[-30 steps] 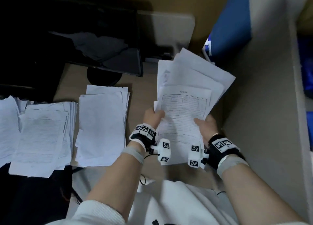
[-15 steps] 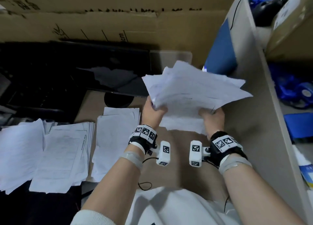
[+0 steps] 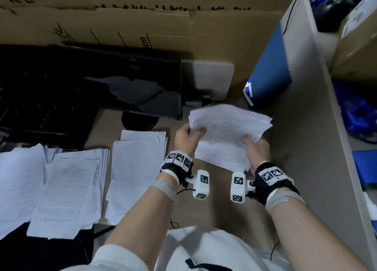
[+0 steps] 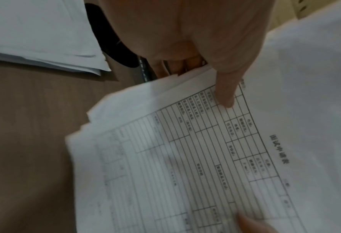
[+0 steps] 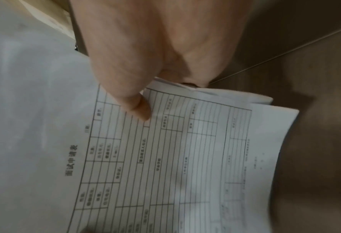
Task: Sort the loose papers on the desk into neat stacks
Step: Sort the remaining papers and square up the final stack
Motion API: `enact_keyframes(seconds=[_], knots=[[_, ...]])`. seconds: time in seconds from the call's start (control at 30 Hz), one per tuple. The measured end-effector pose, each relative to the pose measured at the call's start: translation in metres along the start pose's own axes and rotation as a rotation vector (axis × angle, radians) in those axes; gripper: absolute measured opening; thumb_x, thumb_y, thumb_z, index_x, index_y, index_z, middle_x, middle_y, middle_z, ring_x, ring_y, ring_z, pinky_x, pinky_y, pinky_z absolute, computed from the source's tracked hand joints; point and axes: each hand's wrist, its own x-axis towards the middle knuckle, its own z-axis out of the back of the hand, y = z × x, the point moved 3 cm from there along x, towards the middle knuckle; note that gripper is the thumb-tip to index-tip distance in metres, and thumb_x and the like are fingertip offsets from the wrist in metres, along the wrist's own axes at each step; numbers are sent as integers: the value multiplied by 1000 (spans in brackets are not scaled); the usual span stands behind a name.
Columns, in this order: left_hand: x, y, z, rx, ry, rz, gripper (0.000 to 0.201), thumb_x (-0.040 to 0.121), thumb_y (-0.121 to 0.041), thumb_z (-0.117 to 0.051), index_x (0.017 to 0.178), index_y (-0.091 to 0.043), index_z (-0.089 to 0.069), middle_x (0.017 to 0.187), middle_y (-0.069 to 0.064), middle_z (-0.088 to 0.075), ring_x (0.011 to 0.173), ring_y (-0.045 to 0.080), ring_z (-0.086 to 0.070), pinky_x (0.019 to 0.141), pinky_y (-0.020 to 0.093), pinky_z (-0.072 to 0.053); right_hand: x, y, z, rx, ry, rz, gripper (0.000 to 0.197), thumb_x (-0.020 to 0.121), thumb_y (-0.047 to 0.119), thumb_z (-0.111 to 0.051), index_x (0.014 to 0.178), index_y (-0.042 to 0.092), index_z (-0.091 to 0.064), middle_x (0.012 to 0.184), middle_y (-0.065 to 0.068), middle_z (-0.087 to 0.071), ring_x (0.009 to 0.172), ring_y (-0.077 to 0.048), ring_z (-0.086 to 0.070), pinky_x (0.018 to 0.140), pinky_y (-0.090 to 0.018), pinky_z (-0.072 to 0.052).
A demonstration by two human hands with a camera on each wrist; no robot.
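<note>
I hold a bundle of white papers (image 3: 226, 134) above the right part of the brown desk (image 3: 216, 209), its top sheet a printed form with a table. My left hand (image 3: 188, 136) grips the bundle's left edge, thumb on top of the form (image 4: 215, 157) and fingers underneath. My right hand (image 3: 256, 148) grips the right edge the same way, thumb pressed on the form (image 5: 175, 149). Left of my hands lie a tidy paper stack (image 3: 136, 168), a looser printed stack (image 3: 69, 193) and more sheets (image 3: 18, 185) at the far left.
A black monitor (image 3: 114, 87) on a round base stands behind the stacks, cardboard boxes (image 3: 142, 19) behind it. A beige partition (image 3: 318, 148) walls the desk's right side, with a blue folder (image 3: 269, 74) leaning on it. A white device (image 3: 210, 78) stands beside the monitor.
The fanned, upright bundle was tipped over and brought down lower over the desk, its sheets now closer together. Both hands kept their hold on its edges.
</note>
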Motion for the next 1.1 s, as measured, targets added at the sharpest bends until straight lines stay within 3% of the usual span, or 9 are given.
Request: enact_keyframes(seconds=[0.13,0.23,0.37,0.53,0.63,0.77,0.83,0.97,1.1], knots=[[0,-42,-5,-201,-62,-109,20,84,-20,-78,97,-7,-71,93,11,-75,88,24,-72,82,46,-61,-4,37,1,281,-31,81,17,79,11,-66,95,9,-71,92,-7,-75,89,-29,-72,76,-40,-59],[3,-53,-11,-240,-40,-113,27,83,-24,-79,98,-3,-70,96,22,-71,85,25,-68,83,50,-58,-6,48,1,371,-47,124,18,82,4,-65,97,12,-71,91,-5,-75,82,-22,-73,68,-34,-60],[8,-21,-17,-113,14,83,69,64,-43,-90,120,-12,-64,111,6,-73,106,21,-68,97,43,-55,0,24,-2,265,-37,14,23,81,9,-67,102,18,-63,101,-3,-71,94,-22,-68,80,-34,-54],[17,-6,-22,39,30,165,93,55,-47,-87,135,-14,-53,126,3,-66,116,22,-64,101,44,-52,6,16,-7,96,-1,3,27,79,14,-72,106,15,-66,100,-1,-71,93,-21,-66,82,-31,-50],[26,-10,-20,0,32,165,84,56,-49,-82,129,-17,-55,119,0,-68,110,20,-66,100,45,-52,8,23,-8,104,12,-8,18,83,7,-68,86,22,-58,88,4,-64,85,-20,-61,76,-31,-48],[26,-9,-20,-38,68,224,106,49,-61,-81,139,-14,-49,128,1,-64,116,20,-62,105,45,-48,8,26,-11,104,38,-25,38,76,-2,-59,111,14,-57,102,-2,-65,87,-17,-62,70,-29,-49],[22,-17,-21,-77,79,214,111,52,-68,-84,142,-16,-45,132,-1,-61,120,18,-60,108,43,-46,10,26,-12,100,42,-43,38,77,-3,-58,112,11,-59,98,-2,-65,80,-12,-61,61,-25,-45],[25,-38,-26,-160,-26,107,80,73,-56,-80,133,-17,-44,132,-2,-55,119,12,-52,104,30,-37,14,27,-11,112,1,-42,22,80,-2,-63,92,16,-66,79,5,-66,70,-7,-61,56,-20,-45],[38,-54,-36,-180,-162,76,50,76,-45,-81,112,-22,-54,106,-2,-65,99,13,-62,84,25,-46,18,22,-12,108,20,-37,30,79,0,-67,106,13,-67,83,3,-67,70,-9,-62,56,-20,-45]])
